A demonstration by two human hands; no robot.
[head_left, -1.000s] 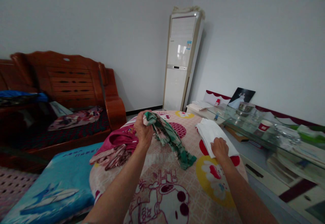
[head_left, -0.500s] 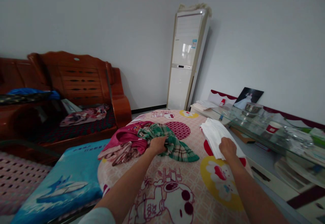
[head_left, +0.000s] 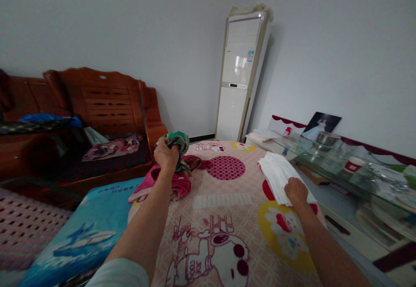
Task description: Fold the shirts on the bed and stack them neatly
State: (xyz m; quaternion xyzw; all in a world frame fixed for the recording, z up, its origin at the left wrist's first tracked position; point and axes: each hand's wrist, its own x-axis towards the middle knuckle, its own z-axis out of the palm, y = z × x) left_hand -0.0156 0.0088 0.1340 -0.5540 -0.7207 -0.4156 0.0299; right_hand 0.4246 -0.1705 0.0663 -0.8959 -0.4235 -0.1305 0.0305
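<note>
My left hand [head_left: 167, 153] is closed on a green plaid garment [head_left: 179, 141], bunched up and raised over the far left of the table. Beneath it lies a crumpled heap of magenta and pink clothes [head_left: 178, 187], partly hidden by my forearm. At the table's right side my right hand [head_left: 296, 191] is closed at the near end of a folded white cloth [head_left: 276, 172]. Its fingers curl under, so how much of the cloth they grip is hidden. A pink patterned tablecloth [head_left: 208, 211] with cartoon dogs covers the round table.
A wooden sofa [head_left: 104, 92] stands at the back left, with a blue printed cushion [head_left: 87, 230] nearer me. On the right, a glass-topped cabinet [head_left: 328, 165] holds a metal bowl [head_left: 327, 139] and a paper cup [head_left: 352, 165]. A tall air conditioner [head_left: 238, 79] fills the corner.
My left hand has lifted the green plaid garment off the table and carried it to the left, over the magenta heap. My right hand stays on the white cloth.
</note>
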